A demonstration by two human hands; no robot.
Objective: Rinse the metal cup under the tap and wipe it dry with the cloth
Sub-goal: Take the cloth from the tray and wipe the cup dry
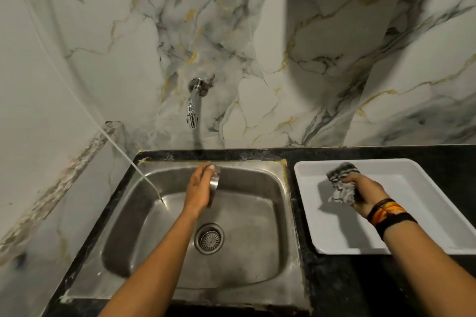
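My left hand (pixel 199 189) holds the metal cup (pixel 214 183) over the steel sink (pixel 257 175), below the chrome tap (pixel 193 105) on the wall. The hand covers most of the cup; only its shiny side shows. No clear stream of water shows from the tap. My right hand (pixel 365 194) grips a crumpled grey-and-white cloth (pixel 341 183) just above the white tray (pixel 412 175) on the right.
A thin white hose (pixel 123 154) runs from the upper left down into the sink's left side. The drain strainer (pixel 209 238) lies in the basin's middle. Black countertop (pixel 334 291) surrounds the sink and tray. Marble-patterned wall stands behind.
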